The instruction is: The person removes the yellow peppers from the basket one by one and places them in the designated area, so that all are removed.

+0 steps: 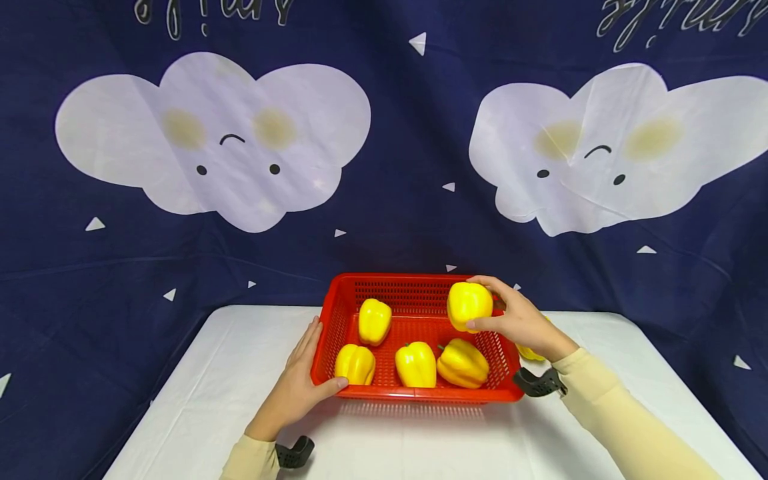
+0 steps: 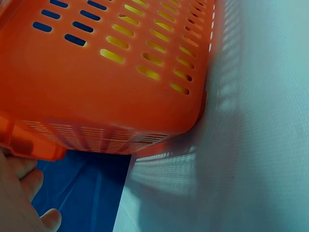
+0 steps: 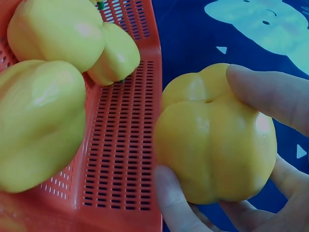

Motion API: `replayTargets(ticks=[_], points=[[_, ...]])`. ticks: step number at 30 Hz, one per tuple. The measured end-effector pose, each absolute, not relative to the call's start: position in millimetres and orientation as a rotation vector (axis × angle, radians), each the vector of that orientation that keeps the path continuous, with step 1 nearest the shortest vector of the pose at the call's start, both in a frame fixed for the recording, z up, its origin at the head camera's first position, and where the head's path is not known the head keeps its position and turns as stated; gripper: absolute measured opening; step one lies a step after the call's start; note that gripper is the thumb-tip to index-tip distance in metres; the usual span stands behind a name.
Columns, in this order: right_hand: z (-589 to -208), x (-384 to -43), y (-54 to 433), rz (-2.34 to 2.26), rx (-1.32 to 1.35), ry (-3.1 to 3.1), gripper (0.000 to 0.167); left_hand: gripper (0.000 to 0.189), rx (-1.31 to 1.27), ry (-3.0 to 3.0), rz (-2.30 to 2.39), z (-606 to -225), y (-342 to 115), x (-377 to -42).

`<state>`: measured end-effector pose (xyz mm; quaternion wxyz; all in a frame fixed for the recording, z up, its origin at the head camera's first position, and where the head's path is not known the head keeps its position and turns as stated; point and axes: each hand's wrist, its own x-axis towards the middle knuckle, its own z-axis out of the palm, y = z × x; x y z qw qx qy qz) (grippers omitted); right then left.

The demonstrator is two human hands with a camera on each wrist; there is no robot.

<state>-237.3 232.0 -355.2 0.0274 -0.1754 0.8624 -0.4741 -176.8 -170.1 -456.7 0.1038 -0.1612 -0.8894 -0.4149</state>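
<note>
My right hand grips a yellow bell pepper above the right end of the red basket. In the right wrist view, thumb and fingers go round the held pepper's sides, its lobed end towards the camera. Inside the basket are a back-left pepper, a front-left pepper, a front-middle pepper and one on its side at front right. My left hand rests against the basket's front-left corner, thumb along the front rim and fairly straight fingers on the left side.
Another yellow pepper lies on the white table right of the basket, partly hidden by my right wrist. A dark blue cloth with printed clouds hangs behind the table. Black straps are on both wrists.
</note>
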Motion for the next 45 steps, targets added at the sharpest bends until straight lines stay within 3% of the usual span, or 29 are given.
replayTargets(ticks=[45], points=[[-373, -212, 320, -1.470, -0.527, 2.760, 0.074, 0.108, -0.472, -2.623, -1.228, -456, -170, -177]])
